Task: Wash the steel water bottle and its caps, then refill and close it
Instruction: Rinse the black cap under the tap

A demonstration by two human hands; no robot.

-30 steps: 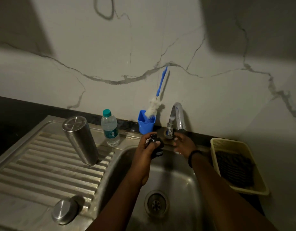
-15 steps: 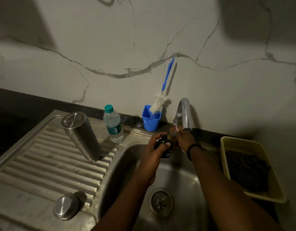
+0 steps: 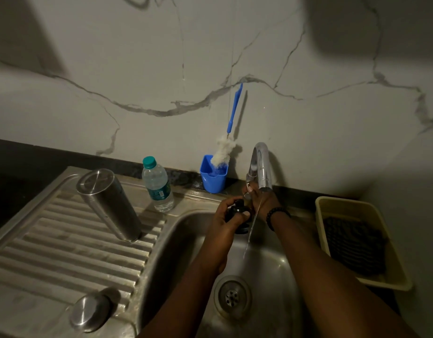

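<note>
The left hand (image 3: 225, 223) is gripping the black cap (image 3: 238, 214), the right hand (image 3: 260, 200) is pinching the tap (image 3: 259, 167) knob, and the wet cap might be slipping into the sink (image 3: 271, 276)

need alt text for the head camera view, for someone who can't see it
Over a steel sink, a person's left hand grips a black inner cap beside a thin water stream while the right hand holds the tap. On the drainboard stand the inverted steel bottle, a steel cap and a plastic water bottle.
</note>
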